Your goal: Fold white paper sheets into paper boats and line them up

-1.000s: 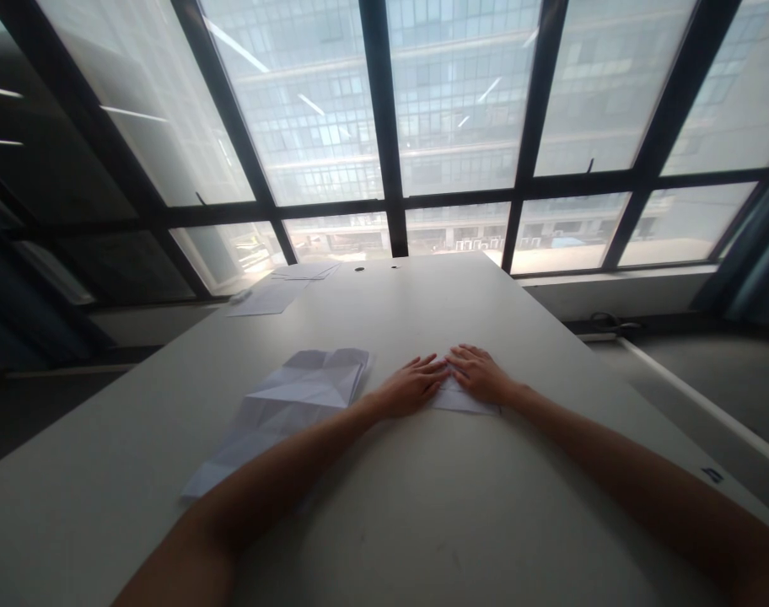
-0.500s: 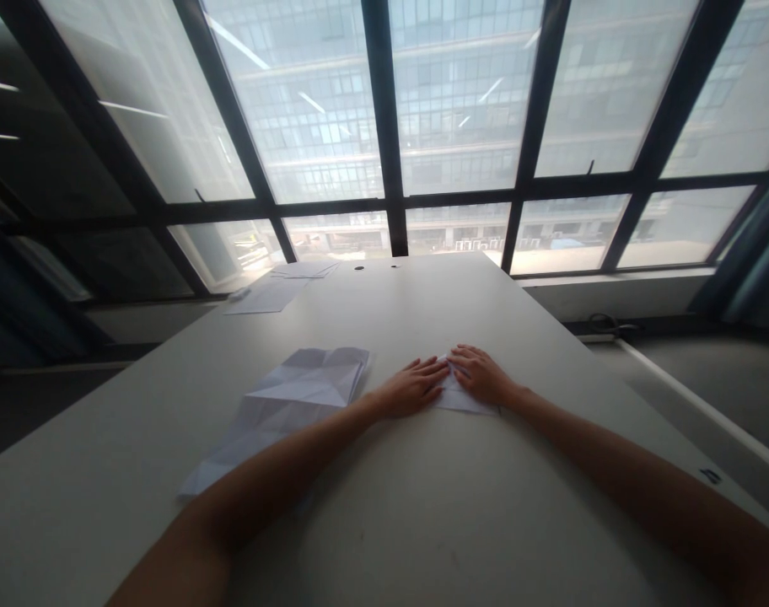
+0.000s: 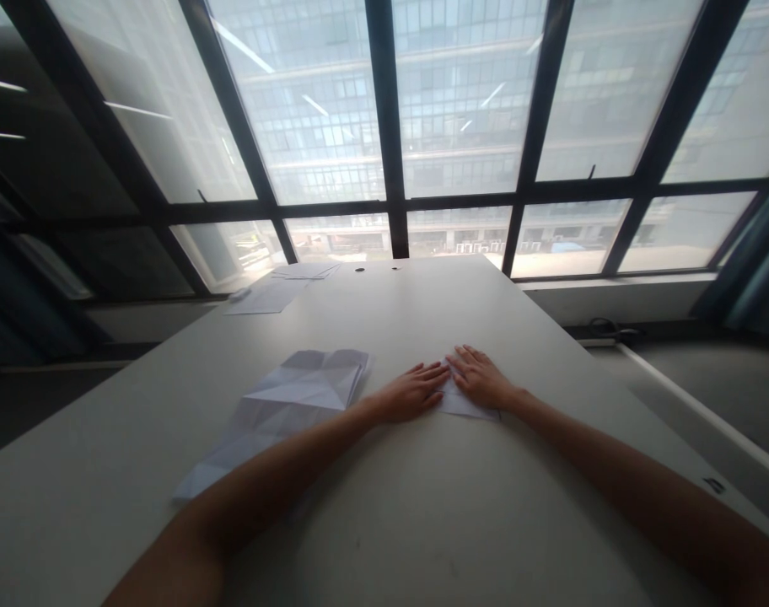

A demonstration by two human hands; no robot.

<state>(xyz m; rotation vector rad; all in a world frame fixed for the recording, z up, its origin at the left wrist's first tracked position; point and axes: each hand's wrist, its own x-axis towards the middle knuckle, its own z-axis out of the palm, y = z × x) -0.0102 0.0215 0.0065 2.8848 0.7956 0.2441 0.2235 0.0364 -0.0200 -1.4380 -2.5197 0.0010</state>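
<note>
A small folded sheet of white paper lies on the pale table, partly hidden beneath both hands. My left hand rests flat over its left side, fingers stretched out to the right. On the upper right part of the same paper, my right hand presses down with its fingers extended. The fingertips of the two hands nearly meet near the paper's top. To the left lies a larger stack of creased white paper, partly covered by my left forearm.
More flat white sheets lie at the table's far left corner. A dark round hole is near the far edge of the table. A small dark fitting sits at the right edge. Tall framed windows stand behind.
My right hand has shifted very slightly on the paper, with its fingers drawn a little closer together. Both hands stay flat on it; the view has moved a touch.
</note>
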